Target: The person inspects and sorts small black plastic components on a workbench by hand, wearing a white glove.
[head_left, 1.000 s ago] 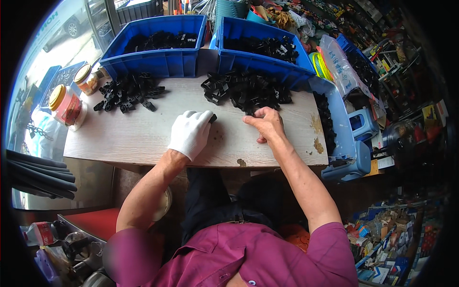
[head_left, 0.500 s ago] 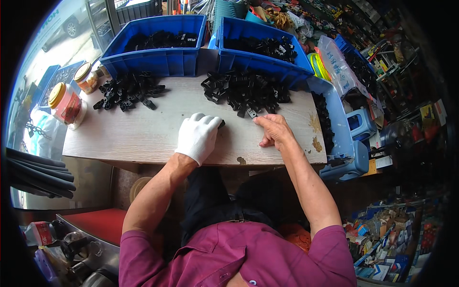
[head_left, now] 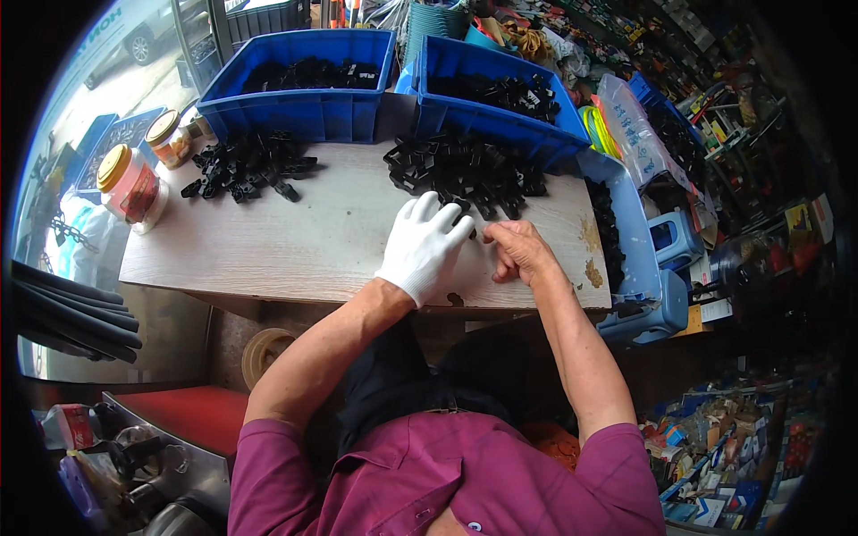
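Observation:
My left hand [head_left: 422,248], in a white knit glove, is over the wooden table by the near edge of the right-hand pile of small black plastic parts [head_left: 465,170]. Its fingers are curled and bunched, hiding whatever is between them. Just to its right, my bare right hand [head_left: 521,252] is closed in a pinch, thumb and forefinger pointing toward the glove. Anything in that pinch is too small to tell. A second pile of black parts [head_left: 246,165] lies at the table's far left.
Two blue crates [head_left: 299,116] [head_left: 496,125] of black parts stand along the table's far edge. Yellow-lidded jars [head_left: 130,188] are at the left corner. A lighter blue bin [head_left: 636,223] adjoins the right side. The table's worn front edge [head_left: 268,299] is near my lap.
My left hand has moved right, close beside my right hand. The black part that showed beside the glove and the light-faced part at my right fingertips are no longer plainly visible.

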Demonstrator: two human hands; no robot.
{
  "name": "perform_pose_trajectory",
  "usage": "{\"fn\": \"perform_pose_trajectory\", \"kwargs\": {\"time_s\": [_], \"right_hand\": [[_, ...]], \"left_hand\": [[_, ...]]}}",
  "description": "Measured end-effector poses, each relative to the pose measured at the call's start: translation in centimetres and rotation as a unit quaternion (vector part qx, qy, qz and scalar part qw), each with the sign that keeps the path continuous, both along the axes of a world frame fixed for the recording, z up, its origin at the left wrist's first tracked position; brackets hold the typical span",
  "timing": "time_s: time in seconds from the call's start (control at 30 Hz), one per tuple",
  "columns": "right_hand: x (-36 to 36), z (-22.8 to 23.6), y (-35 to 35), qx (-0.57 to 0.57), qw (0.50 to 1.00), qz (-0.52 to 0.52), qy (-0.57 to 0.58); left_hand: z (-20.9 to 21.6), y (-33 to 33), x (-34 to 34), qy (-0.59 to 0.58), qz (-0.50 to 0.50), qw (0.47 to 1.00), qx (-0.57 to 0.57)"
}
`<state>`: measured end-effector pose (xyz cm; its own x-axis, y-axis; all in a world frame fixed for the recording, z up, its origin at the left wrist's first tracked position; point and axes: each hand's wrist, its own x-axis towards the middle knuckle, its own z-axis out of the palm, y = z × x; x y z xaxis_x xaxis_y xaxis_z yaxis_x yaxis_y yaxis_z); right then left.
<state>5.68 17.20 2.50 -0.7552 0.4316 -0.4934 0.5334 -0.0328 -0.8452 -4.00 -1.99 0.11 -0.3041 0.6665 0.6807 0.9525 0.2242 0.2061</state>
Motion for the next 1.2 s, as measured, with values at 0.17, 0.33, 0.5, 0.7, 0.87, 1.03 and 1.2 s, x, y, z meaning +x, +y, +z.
{"fn": "perform_pose_trajectory", "kwargs": {"time_s": [0.17, 0.33, 0.5, 0.7, 0.87, 1.03, 1.2], "right_hand": [[-0.1, -0.4, -0.7, 0.007, 1.0, -0.005, 0.016], [-0.1, -0.1, -1.9, 0.085, 0.995, -0.027, 0.043], [-1.2, 0.6, -3.2, 0.147, 0.989, 0.001, 0.016], [-1.1, -0.1, -2.5, 0.133, 0.99, -0.038, 0.003], [-0.8, 0.2, -2.4, 0.075, 0.997, -0.033, 0.015], [-0.8, 0.7, -2.8, 0.08, 0.995, -0.051, 0.029], [-0.3, 0.4, -2.7, 0.108, 0.993, -0.005, 0.044]], "left_hand": [[-1.5, 2.1, -0.7, 0.028, 0.018, 0.999, -0.04], [-1.9, 2.5, -0.7, 0.009, 0.019, 1.0, -0.021], [-1.6, 2.7, -0.9, -0.002, 0.002, 0.999, -0.033], [0.6, 0.2, -0.6, -0.025, 0.011, 0.997, 0.067], [0.7, -5.7, -2.5, -0.063, 0.085, 0.994, -0.026], [-1.2, -6.1, -2.8, -0.035, 0.097, 0.991, -0.081], [-0.2, -5.1, -2.6, -0.051, 0.092, 0.994, -0.012]]}}
